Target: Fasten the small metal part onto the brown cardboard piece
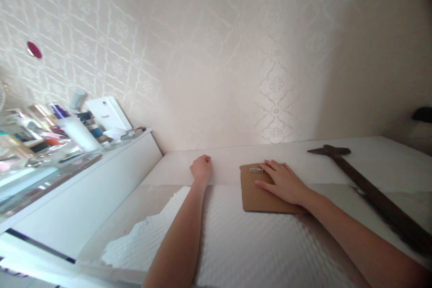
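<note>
My right hand [281, 183] lies flat with fingers spread on a brown cardboard piece [251, 195]. A small row of silvery metal bits [255, 170], too small to name surely, sits near its far edge by my fingertips. To the left, apart from the cardboard, my left hand [201, 168] is closed over the white surface, its fingertips pinched together; whatever they may hold is too small to make out. A dark, worn hammer [357, 175] rests at the right, its head toward the wall and its handle running to the near right.
White textured paper sheeting [243, 243] with a torn left edge covers the near tabletop [162, 168]. A taller white cabinet [101, 180] stands at the left, crowded with bottles, tubes and a white box [108, 114]. The patterned wall [219, 76] closes off the back.
</note>
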{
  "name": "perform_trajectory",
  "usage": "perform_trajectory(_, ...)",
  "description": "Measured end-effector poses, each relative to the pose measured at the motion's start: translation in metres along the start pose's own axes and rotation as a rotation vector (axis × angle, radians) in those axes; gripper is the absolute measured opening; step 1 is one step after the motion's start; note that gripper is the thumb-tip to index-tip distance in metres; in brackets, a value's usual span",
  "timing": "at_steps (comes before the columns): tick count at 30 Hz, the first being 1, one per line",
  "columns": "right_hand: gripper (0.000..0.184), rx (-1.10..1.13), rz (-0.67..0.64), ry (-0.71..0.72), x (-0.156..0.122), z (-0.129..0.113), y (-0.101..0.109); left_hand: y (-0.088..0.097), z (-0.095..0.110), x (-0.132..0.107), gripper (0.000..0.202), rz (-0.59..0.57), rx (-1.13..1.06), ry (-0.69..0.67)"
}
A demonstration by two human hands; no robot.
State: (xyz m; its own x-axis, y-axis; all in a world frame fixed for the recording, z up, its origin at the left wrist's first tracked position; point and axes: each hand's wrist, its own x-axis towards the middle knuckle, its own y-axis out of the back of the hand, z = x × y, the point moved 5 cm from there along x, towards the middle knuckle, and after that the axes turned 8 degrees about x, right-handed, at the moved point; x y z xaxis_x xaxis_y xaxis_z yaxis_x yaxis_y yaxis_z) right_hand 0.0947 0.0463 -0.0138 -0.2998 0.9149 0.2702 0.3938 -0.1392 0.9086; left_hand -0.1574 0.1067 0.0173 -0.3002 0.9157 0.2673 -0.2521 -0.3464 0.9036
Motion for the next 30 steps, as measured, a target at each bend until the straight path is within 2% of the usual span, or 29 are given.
perform_trajectory(4, 0.072, 0.008, 0.003, -0.004, -0.001, -0.001, 0.002, 0.001, 0.009, 0.003, 0.025, 0.042, -0.001, -0.04)
perform_trajectory(7, 0.071, 0.006, -0.005, -0.003, -0.001, -0.002, 0.003, 0.006, 0.029, -0.003, 0.026, 0.098, -0.063, -0.195)
perform_trajectory(9, 0.071, 0.004, -0.007, -0.002, 0.0, -0.002, 0.003, 0.004, 0.05, -0.013, 0.025, 0.042, -0.125, -0.376)
perform_trajectory(11, 0.071, -0.002, -0.009, -0.001, 0.0, -0.002, 0.003, -0.002, 0.07, -0.029, 0.024, -0.087, -0.156, -0.561)
perform_trajectory(13, 0.072, -0.008, -0.012, 0.003, 0.0, -0.001, 0.002, -0.006, 0.084, -0.045, 0.024, -0.168, -0.146, -0.668)
perform_trajectory(18, 0.071, -0.007, 0.0, 0.009, 0.0, 0.0, 0.0, -0.01, 0.096, -0.064, 0.022, -0.204, -0.066, -0.75)
perform_trajectory(30, 0.072, -0.011, -0.003, 0.013, 0.001, 0.001, -0.001, -0.013, 0.096, -0.065, 0.017, -0.17, -0.057, -0.725)
